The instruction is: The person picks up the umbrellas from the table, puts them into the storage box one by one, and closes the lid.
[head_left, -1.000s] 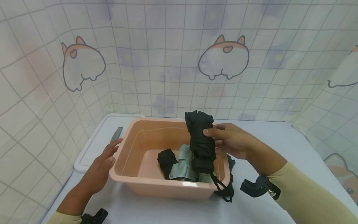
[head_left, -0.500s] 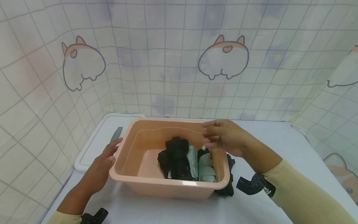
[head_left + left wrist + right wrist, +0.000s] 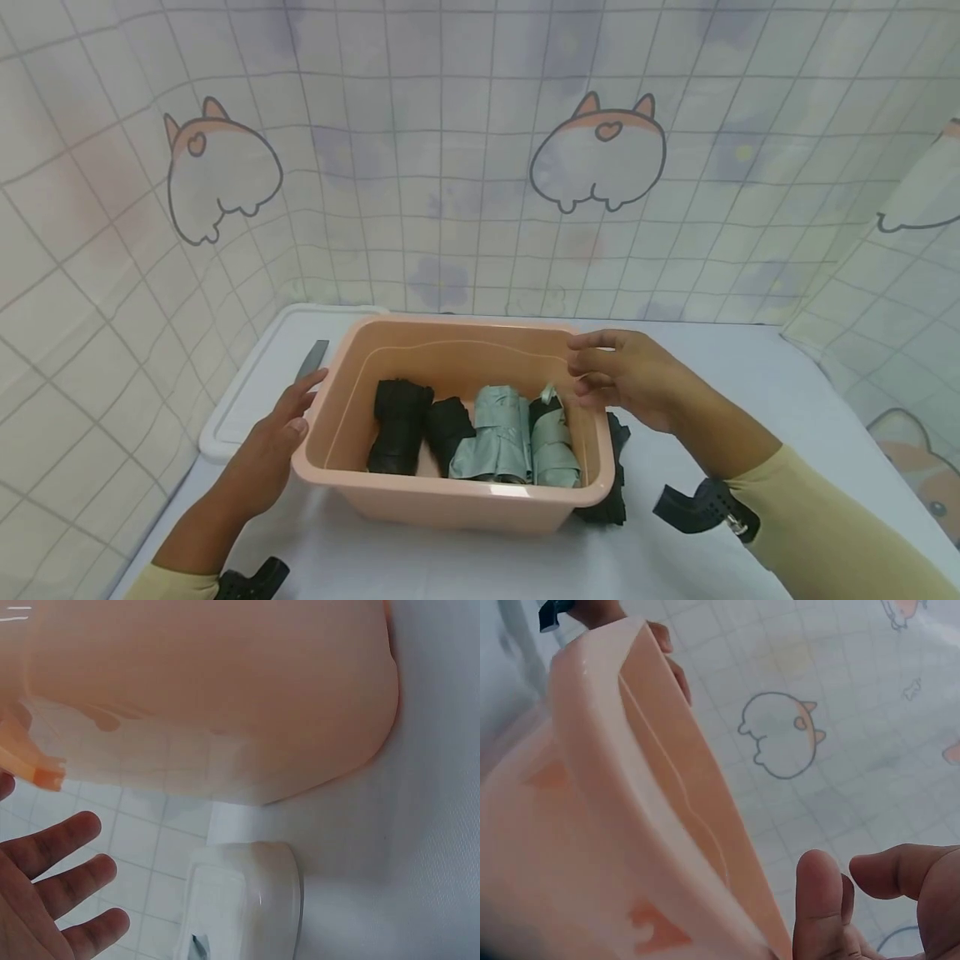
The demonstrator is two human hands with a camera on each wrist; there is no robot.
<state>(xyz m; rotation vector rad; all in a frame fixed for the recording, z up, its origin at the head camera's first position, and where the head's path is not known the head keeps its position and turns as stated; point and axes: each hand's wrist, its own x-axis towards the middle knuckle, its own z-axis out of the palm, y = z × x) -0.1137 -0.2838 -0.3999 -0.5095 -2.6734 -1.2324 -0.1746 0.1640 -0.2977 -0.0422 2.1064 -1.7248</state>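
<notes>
Peach plastic, the tub (image 3: pixel 450 500) on the counter (image 3: pixel 705 367) should be steadied by the relaxed left hand (image 3: pixel 273 442) at its rim while the empty, loosely curled right hand (image 3: pixel 626 379) is lowered to the folded umbrellas (image 3: pixel 480 429) lying inside.

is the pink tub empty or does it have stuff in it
Not empty. The pink tub holds four folded umbrellas side by side: two black umbrellas on the left, two grey-green umbrellas on the right.
</notes>
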